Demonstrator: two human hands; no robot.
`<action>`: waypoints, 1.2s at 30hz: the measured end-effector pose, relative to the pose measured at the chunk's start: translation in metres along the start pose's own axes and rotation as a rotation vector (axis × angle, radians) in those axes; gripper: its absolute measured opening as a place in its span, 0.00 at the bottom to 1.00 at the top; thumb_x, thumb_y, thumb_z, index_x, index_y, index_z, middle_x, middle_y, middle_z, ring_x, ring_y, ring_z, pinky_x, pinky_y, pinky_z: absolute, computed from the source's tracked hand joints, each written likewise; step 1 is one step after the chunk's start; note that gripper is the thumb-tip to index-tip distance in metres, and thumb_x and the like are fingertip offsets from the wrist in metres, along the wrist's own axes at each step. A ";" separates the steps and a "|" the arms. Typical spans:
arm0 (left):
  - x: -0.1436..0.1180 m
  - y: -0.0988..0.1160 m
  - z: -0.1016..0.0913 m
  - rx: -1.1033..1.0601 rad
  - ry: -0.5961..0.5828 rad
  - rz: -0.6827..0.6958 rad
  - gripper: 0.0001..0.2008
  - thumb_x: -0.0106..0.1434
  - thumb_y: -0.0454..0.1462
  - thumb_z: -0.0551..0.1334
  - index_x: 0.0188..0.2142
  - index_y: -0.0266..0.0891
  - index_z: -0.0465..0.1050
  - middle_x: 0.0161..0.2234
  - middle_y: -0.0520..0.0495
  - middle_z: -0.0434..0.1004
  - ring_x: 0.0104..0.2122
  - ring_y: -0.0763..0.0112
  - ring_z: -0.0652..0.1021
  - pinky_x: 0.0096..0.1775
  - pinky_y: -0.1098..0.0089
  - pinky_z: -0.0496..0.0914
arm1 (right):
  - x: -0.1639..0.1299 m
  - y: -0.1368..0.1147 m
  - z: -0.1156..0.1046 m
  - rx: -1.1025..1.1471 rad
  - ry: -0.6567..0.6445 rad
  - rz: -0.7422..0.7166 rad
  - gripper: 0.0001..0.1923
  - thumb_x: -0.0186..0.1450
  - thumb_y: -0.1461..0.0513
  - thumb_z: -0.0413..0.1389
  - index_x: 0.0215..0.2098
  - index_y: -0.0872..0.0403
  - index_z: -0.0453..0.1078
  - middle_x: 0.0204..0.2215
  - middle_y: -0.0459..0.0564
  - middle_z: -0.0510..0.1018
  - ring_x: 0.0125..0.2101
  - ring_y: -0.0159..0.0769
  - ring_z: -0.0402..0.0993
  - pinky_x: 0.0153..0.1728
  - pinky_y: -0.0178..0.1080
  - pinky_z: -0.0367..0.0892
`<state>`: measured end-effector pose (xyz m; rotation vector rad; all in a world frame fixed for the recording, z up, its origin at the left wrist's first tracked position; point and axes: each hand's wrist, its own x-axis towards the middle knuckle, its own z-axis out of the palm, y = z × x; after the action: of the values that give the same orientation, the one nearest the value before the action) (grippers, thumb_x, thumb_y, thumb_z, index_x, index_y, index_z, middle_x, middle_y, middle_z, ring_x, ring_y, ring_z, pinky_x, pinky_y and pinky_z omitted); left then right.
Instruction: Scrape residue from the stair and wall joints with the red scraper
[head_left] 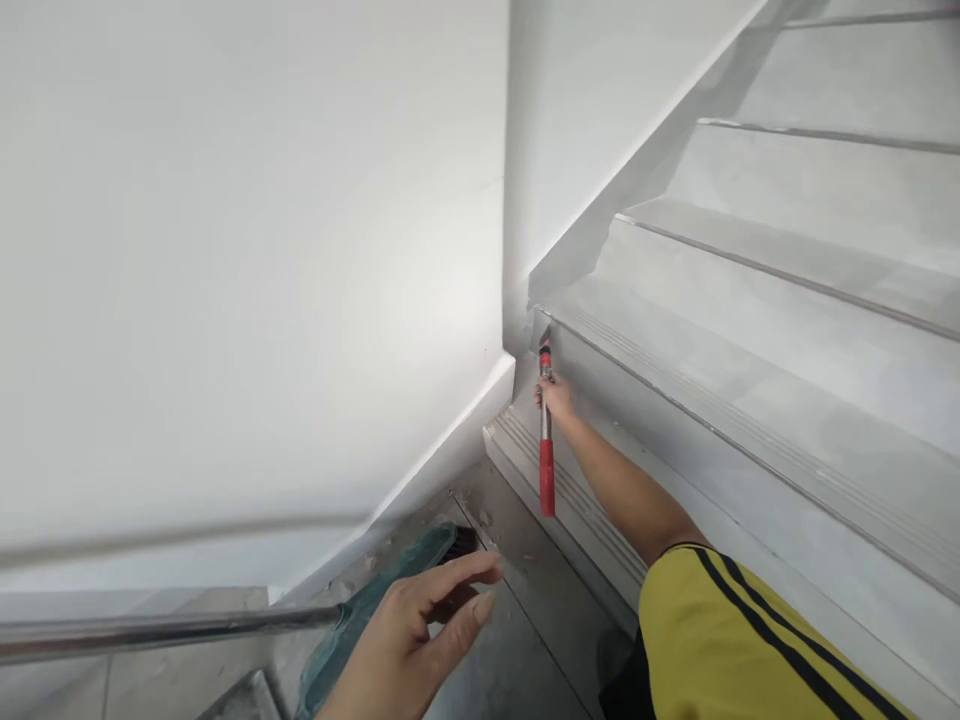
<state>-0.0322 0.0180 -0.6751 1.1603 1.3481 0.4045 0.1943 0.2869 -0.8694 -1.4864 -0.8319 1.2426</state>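
Right hand (556,397) stretched far forward, arm out of a yellow sleeve (742,640) with black stripes, fingers wrapped round the metal shaft of a hammer (546,440). Hammer upright, head tucked up against the corner where the lowest stair riser (675,450) meets the white wall (247,250), red grip hanging down below the fist, over the ribbed edge of the bottom step (525,455). Clamped firmly on that shaft, well above the red grip.

Left hand (416,640) low in the foreground, open, fingers spread and pointing forward, holding nothing. Just beneath and beyond it, a teal brush (375,600) lying on the grey floor (525,620), dark bristles peeking out past the fingertips; contact with the brush not possible to tell. Shiny metal rail (150,632) cutting in from the left edge, ending near the brush.

Hands well apart. Bits of rubble and dust scattered on the floor along the skirting (442,450). Pale grey stairs (787,330) climbing away to the upper right.
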 end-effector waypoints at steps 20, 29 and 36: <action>0.040 -0.026 0.029 0.011 0.116 -0.194 0.30 0.52 0.57 0.62 0.46 0.39 0.74 0.44 0.42 0.77 0.35 0.65 0.76 0.38 0.68 0.71 | 0.010 -0.027 0.044 -0.496 -0.095 -0.279 0.26 0.69 0.59 0.43 0.63 0.60 0.56 0.40 0.57 0.77 0.41 0.39 0.74 0.43 0.36 0.64; 0.041 -0.031 0.022 0.009 0.102 -0.237 0.32 0.53 0.57 0.61 0.49 0.38 0.72 0.45 0.41 0.77 0.35 0.65 0.76 0.38 0.68 0.70 | 0.009 -0.025 0.051 -0.417 -0.090 -0.233 0.28 0.69 0.57 0.43 0.64 0.58 0.54 0.34 0.53 0.78 0.37 0.37 0.75 0.40 0.35 0.66; 0.044 -0.039 0.021 0.025 0.067 -0.227 0.31 0.53 0.57 0.61 0.48 0.37 0.73 0.42 0.41 0.78 0.34 0.65 0.76 0.37 0.68 0.70 | 0.015 -0.028 0.056 -0.526 -0.085 -0.247 0.27 0.69 0.57 0.43 0.63 0.59 0.56 0.40 0.57 0.77 0.43 0.40 0.73 0.44 0.37 0.65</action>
<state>-0.0171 0.0281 -0.7347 1.0078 1.5287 0.2648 0.1458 0.3229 -0.8466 -1.6777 -1.4334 0.9460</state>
